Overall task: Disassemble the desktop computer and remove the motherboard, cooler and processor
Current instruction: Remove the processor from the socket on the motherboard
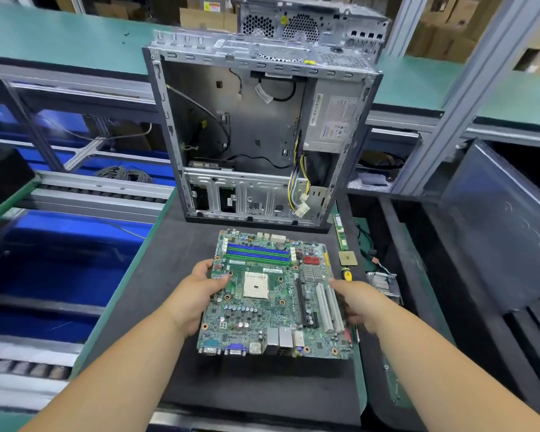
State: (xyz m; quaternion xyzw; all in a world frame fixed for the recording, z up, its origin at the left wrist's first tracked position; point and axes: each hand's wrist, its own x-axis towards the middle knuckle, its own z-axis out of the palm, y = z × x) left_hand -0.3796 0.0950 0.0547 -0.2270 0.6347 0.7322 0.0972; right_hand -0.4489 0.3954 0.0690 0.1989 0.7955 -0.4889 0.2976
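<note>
A green motherboard (272, 307) with an empty white processor socket hangs just above the black mat, in front of me. My left hand (197, 294) grips its left edge, thumb on top. My right hand (360, 302) grips its right edge beside the white expansion slots. The open grey computer case (256, 126) stands behind it, its inside bare apart from cables and the power supply (332, 123). The gold processor (347, 258) lies on the mat to the right. The finned cooler (384, 283) sits just past my right hand.
A memory stick (339, 230) and a yellow-handled screwdriver (346, 273) lie near the processor. A dark side panel (496, 232) leans at the right. Roller conveyors (100, 194) and blue bins (75, 244) run along the left. A second case (309, 23) stands behind.
</note>
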